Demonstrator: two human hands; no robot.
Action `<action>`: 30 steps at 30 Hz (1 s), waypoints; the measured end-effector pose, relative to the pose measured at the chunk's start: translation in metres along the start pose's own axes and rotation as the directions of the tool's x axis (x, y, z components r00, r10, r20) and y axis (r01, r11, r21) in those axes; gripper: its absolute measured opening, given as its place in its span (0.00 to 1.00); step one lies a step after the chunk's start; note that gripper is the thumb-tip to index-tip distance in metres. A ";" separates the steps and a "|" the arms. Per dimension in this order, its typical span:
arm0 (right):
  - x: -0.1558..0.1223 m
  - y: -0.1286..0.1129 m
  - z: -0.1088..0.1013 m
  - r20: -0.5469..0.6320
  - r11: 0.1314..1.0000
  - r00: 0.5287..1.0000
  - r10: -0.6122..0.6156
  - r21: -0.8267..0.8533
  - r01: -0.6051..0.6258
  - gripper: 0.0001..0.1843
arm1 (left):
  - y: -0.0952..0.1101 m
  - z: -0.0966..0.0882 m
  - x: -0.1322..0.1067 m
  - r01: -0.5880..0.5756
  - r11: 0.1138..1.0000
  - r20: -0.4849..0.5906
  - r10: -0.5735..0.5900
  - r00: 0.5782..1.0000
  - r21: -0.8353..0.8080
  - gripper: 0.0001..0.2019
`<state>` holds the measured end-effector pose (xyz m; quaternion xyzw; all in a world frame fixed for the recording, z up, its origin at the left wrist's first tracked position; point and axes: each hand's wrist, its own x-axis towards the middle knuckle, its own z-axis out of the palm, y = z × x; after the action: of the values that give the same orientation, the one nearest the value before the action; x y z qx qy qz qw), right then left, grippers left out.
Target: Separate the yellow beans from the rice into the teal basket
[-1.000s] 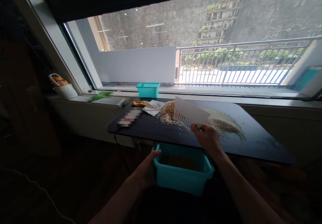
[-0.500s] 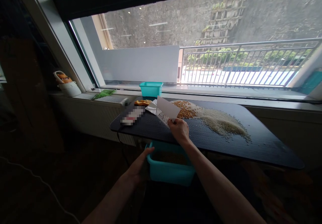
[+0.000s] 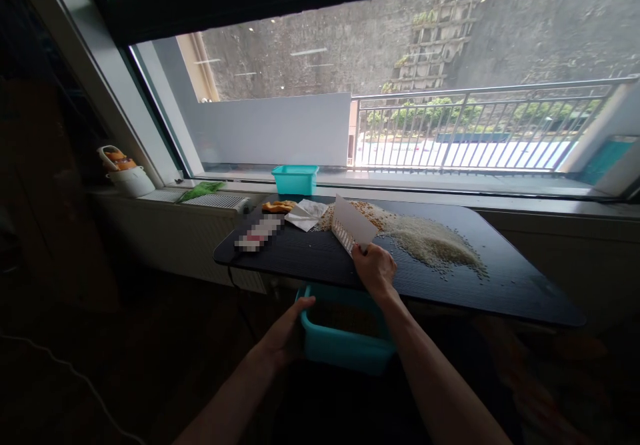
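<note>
My left hand (image 3: 286, 330) grips the left rim of a teal plastic bin (image 3: 347, 351), held below the table's front edge. Grains lie in its shadowed inside, too dark to name. In my right hand (image 3: 377, 270) is a stiff white card (image 3: 357, 223) with a printed or slotted strip along its lower left side. The card stands tilted over the table, in front of yellow kernels (image 3: 370, 213) that look like corn. To the right spreads a heap of white rice (image 3: 435, 237), partly mixed with the kernels.
On the black table (image 3: 520, 278) lie a crumpled white paper (image 3: 306, 214), a yellow-brown item (image 3: 279, 206) and a blurred-out object (image 3: 260, 233). A second teal bin (image 3: 296, 179) stands by the window. Left of it are a radiator (image 3: 220, 201), green cloth-like item (image 3: 201, 191) and white basket (image 3: 131, 179).
My right hand has moved right with the card, away from the white paper and in front of the kernels. My left hand still holds the bin.
</note>
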<state>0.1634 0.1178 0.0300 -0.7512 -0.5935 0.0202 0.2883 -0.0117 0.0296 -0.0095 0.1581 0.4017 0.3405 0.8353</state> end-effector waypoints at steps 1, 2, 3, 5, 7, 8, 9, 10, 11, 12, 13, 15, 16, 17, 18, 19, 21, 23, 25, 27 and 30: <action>0.000 0.004 -0.001 -0.011 1.000 1.000 0.008 -0.005 -0.008 0.22 | -0.001 0.002 0.001 0.000 1.000 -0.010 0.000 1.000 0.010 0.27; 0.000 0.007 -0.002 -0.019 1.000 1.000 0.015 -0.008 -0.016 0.22 | -0.002 0.004 0.003 -0.003 1.000 -0.021 0.003 1.000 0.017 0.27; 0.000 0.011 -0.004 -0.024 1.000 0.999 0.023 -0.012 -0.023 0.22 | -0.004 0.006 0.005 -0.007 1.000 -0.027 0.008 1.000 0.022 0.28; 0.001 0.017 -0.007 -0.029 0.999 0.999 0.033 -0.016 -0.034 0.22 | -0.006 0.009 0.009 -0.008 1.000 -0.028 0.009 1.000 0.025 0.28; 0.002 0.023 -0.013 -0.031 0.999 0.999 0.032 -0.005 -0.032 0.23 | -0.008 0.011 0.013 -0.001 1.000 -0.007 0.001 1.000 0.020 0.28; 0.002 0.025 -0.016 -0.031 1.000 0.999 0.027 0.009 -0.027 0.23 | -0.009 0.012 0.016 0.004 1.000 0.004 -0.004 1.000 0.018 0.28; 0.003 0.027 -0.020 -0.027 0.999 0.999 0.018 0.031 -0.017 0.23 | -0.010 0.013 0.017 0.011 1.000 0.012 -0.011 1.000 0.017 0.28; 0.003 0.030 -0.024 -0.018 0.998 1.000 0.004 0.058 -0.003 0.23 | -0.011 0.014 0.019 0.020 1.000 0.019 -0.021 1.000 0.016 0.28; 0.003 0.032 -0.028 -0.004 0.996 1.000 -0.016 0.092 0.016 0.22 | -0.011 0.015 0.020 0.033 0.999 0.025 -0.033 0.999 0.014 0.28; 0.002 0.034 -0.032 0.017 0.990 0.999 -0.044 0.135 0.042 0.22 | -0.011 0.015 0.021 0.041 0.999 0.031 -0.042 0.999 0.011 0.28; 0.001 0.037 -0.035 0.044 0.979 0.996 -0.083 0.189 0.073 0.22 | -0.011 0.015 0.021 0.047 0.999 0.037 -0.047 0.998 0.008 0.28; -0.004 0.042 -0.039 0.112 0.935 0.976 -0.185 0.326 0.140 0.22 | -0.008 0.011 0.017 0.043 0.999 0.040 -0.044 0.998 0.006 0.27; -0.008 0.046 -0.040 0.149 0.905 0.960 -0.238 0.393 0.163 0.21 | -0.005 0.007 0.014 0.036 0.999 0.032 -0.036 0.999 0.008 0.27; -0.011 0.049 -0.040 0.186 0.875 0.940 -0.285 0.451 0.176 0.21 | -0.002 0.003 0.011 0.033 0.999 0.022 -0.033 0.999 0.013 0.27; -0.015 0.052 -0.039 0.220 0.850 0.921 -0.321 0.495 0.178 0.21 | 0.002 -0.002 0.006 0.030 0.999 0.006 -0.030 1.000 0.021 0.27; -0.018 0.055 -0.038 0.248 0.832 0.904 -0.348 0.527 0.175 0.20 | 0.006 -0.008 0.002 0.011 1.000 -0.016 -0.010 1.000 0.022 0.26; -0.019 0.059 -0.036 0.270 0.815 0.889 -0.369 0.555 0.170 0.19 | 0.016 -0.019 -0.007 -0.006 1.000 -0.019 0.006 1.000 0.027 0.26; -0.015 0.058 -0.035 0.253 0.819 0.896 -0.364 0.545 0.178 0.20 | 0.024 -0.028 -0.012 0.000 0.999 -0.023 0.001 1.000 0.043 0.26; -0.004 0.052 -0.034 0.222 0.830 0.907 -0.359 0.521 0.200 0.21 | 0.030 -0.034 -0.014 0.008 0.998 -0.028 -0.006 1.000 0.060 0.25; 0.009 0.042 -0.035 0.192 0.836 0.913 -0.360 0.500 0.225 0.22 | 0.034 -0.037 -0.013 0.021 0.998 -0.026 -0.019 0.999 0.061 0.25; 0.028 0.028 -0.038 0.139 0.882 0.929 -0.343 0.389 0.268 0.24 | 0.036 -0.039 -0.010 0.031 0.998 -0.022 -0.030 0.999 0.052 0.24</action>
<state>0.2105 0.1238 0.0574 -0.5753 -0.7171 0.1603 0.3593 -0.0627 0.0480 -0.0093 0.1704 0.4217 0.3188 0.8316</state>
